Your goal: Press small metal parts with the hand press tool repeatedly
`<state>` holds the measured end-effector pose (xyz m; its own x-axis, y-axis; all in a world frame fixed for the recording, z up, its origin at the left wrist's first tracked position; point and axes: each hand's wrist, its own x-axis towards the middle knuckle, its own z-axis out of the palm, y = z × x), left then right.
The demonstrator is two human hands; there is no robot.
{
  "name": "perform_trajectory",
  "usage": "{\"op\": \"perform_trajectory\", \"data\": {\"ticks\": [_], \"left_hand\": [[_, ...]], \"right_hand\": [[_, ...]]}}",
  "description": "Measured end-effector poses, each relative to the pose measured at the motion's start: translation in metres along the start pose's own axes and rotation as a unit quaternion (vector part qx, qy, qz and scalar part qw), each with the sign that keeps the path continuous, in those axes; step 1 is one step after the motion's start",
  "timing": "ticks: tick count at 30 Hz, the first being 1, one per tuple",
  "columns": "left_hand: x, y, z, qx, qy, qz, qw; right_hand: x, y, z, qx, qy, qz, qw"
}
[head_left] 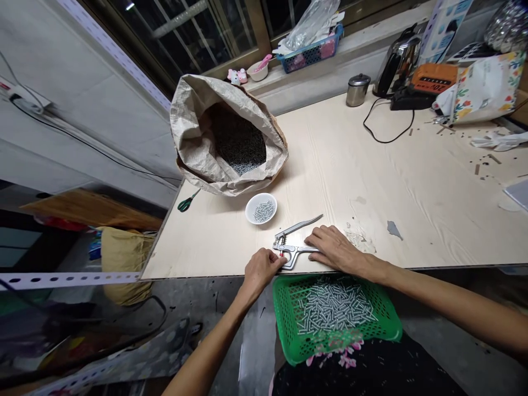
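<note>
Sitting right by the near edge of the bench (330, 176), the silver pliers (293, 251) lie between the two hands, long axis running roughly left to right. Jaw end points at the left hand (263, 268), handles splay off to the right. Left's the closer one to the jaws: fingertips bunched together there by a tiny red bit (281, 254), but I can't tell if they're pinching anything. Right hand (336, 248) is about half open, fingers and thumb loosely around the lower handle (306, 249); the upper handle (305, 224) angles away, free. Material-wise: smooth metal with a dark coil spring (282, 240), pale wood-grain bench top, round white bowl (249, 213) and slotted green plastic basket (285, 327), both holding shiny little metal cylinders (336, 305), plus a crinkly, wide-mouthed sack (193, 157) beyond.
</note>
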<state>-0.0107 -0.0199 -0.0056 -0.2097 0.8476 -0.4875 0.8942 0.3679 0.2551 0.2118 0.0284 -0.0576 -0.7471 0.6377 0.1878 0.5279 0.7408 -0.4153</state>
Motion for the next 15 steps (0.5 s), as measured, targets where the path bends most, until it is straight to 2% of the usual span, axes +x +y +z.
{"op": "perform_trajectory", "data": {"ticks": [4, 7, 11, 15], "left_hand": [[0.007, 0.002, 0.002, -0.017, -0.024, -0.013, 0.999], [0.011, 0.001, -0.004, 0.026, -0.039, 0.0, 0.999], [0.012, 0.001, -0.012, 0.122, -0.031, 0.057, 0.99], [0.013, 0.001, -0.01, 0.092, -0.073, 0.046, 0.992]], "right_hand": [[0.001, 0.002, 0.002, 0.006, -0.022, -0.006, 1.0], [0.003, 0.002, 0.008, -0.004, -0.038, -0.005, 0.999], [0.007, -0.001, 0.013, -0.018, -0.027, -0.021, 0.999], [0.006, -0.003, 0.015, -0.02, -0.003, 0.013, 1.0]]}}
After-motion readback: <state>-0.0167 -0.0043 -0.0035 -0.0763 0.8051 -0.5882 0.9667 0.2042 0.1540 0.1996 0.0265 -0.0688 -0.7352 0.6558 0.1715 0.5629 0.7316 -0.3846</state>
